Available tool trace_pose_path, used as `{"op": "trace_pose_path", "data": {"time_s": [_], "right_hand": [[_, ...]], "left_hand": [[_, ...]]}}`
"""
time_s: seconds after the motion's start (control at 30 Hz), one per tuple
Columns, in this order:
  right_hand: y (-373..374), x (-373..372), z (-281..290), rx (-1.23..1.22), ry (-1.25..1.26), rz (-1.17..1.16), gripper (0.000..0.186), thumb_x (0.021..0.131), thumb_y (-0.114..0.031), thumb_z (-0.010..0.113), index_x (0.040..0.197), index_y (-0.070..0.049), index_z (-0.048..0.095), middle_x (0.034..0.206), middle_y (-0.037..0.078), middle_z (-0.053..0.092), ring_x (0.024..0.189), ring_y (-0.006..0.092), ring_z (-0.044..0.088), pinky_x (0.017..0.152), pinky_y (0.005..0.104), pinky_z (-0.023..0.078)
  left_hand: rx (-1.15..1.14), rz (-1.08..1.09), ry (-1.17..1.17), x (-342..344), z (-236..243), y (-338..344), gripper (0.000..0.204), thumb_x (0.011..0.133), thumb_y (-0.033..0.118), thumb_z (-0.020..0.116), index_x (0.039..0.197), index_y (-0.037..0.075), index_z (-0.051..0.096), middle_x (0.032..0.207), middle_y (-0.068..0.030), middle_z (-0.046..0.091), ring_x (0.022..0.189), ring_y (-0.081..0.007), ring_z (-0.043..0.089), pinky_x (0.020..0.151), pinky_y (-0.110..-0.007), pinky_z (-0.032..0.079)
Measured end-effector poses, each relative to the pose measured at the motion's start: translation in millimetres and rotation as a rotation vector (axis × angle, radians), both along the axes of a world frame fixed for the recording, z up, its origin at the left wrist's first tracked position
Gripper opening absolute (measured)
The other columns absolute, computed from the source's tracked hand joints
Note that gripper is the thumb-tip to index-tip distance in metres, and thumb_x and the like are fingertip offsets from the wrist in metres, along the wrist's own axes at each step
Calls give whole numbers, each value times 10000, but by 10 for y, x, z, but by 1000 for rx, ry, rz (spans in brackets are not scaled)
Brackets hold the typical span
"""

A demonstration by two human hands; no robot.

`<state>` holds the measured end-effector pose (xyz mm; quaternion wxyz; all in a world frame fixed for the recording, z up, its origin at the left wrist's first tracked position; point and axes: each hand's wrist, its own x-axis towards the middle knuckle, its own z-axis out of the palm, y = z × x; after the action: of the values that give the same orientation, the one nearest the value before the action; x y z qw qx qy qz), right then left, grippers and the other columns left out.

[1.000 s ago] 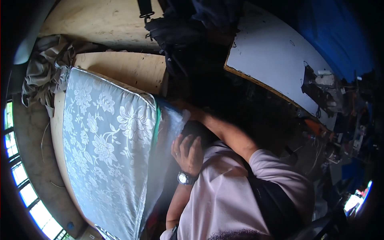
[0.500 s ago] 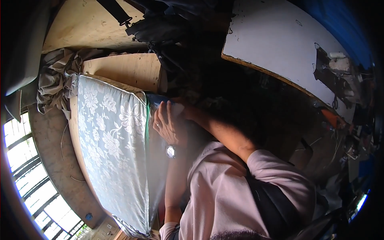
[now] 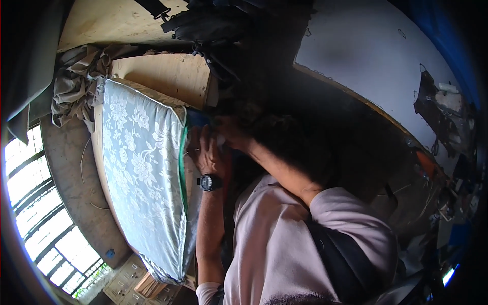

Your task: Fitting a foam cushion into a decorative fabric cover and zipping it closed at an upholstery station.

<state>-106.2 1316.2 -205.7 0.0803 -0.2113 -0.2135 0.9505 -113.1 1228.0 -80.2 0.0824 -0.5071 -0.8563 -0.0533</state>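
A thick mattress (image 3: 137, 152) in pale blue-grey floral fabric lies to my left, with a green strip (image 3: 183, 170) along its near upper edge. My left hand (image 3: 207, 152), with a watch on its wrist, rests by the mattress's shaded side near the far corner. Its fingers are stretched and slightly apart. Just beyond it, my right hand (image 3: 233, 131) reaches in beside the same corner. Shadow hides most of its fingers, and something small and whitish shows between the two hands. A blue patch (image 3: 198, 118) covers the corner next to them.
Under the mattress is a wooden board (image 3: 162, 73). Crumpled brown cloth (image 3: 76, 94) hangs at the far left, and a black bag (image 3: 211, 28) lies beyond. A white tabletop (image 3: 366, 56) stands at the far right. Barred windows (image 3: 46, 218) line the left side.
My left wrist has turned and moved slightly left, its fingers now deeper in shadow. More of the green strip shows along the mattress edge. The right hand has shifted slightly.
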Motion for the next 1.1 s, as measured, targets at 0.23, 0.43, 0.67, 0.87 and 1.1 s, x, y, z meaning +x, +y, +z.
{"op": "trace_pose_path", "data": {"time_s": [0.23,0.43,0.67,0.87,1.1], "right_hand": [[-91,-876,500,616,-295,-237,95,777,-95,709,792,-25,646,706,40,625,681,126,561,567,354,453],[23,-50,515,631,-85,-256,380,812,-71,708,701,-103,346,665,-48,275,655,81,330,586,285,337],[72,-90,-77,635,-237,-293,137,895,-116,658,999,-38,617,853,25,633,825,132,594,714,318,508],[51,-107,130,731,-180,-226,137,871,-128,665,954,-18,653,832,106,673,789,191,644,714,338,524],[-77,-179,-80,962,-182,-75,207,779,-206,724,879,-36,661,809,210,658,762,315,682,668,413,533]], "left_hand": [[113,5,48,-995,114,-117,434,767,25,592,1195,85,621,1400,-167,550,1325,-409,491,1014,-537,447],[-267,374,-223,-860,-547,182,416,904,178,531,1291,27,550,1440,-191,506,1326,-355,507,1044,-443,468],[-208,74,-2,-761,-367,277,478,954,225,542,1369,-1,473,1504,-229,412,1451,-456,291,1117,-548,361],[34,113,-384,-704,-119,231,560,955,155,507,1484,34,367,1566,-213,359,1472,-429,275,1184,-509,282],[157,69,-378,-754,-132,197,541,875,81,634,1395,61,485,1518,-224,423,1384,-399,433,1106,-467,424]]}}
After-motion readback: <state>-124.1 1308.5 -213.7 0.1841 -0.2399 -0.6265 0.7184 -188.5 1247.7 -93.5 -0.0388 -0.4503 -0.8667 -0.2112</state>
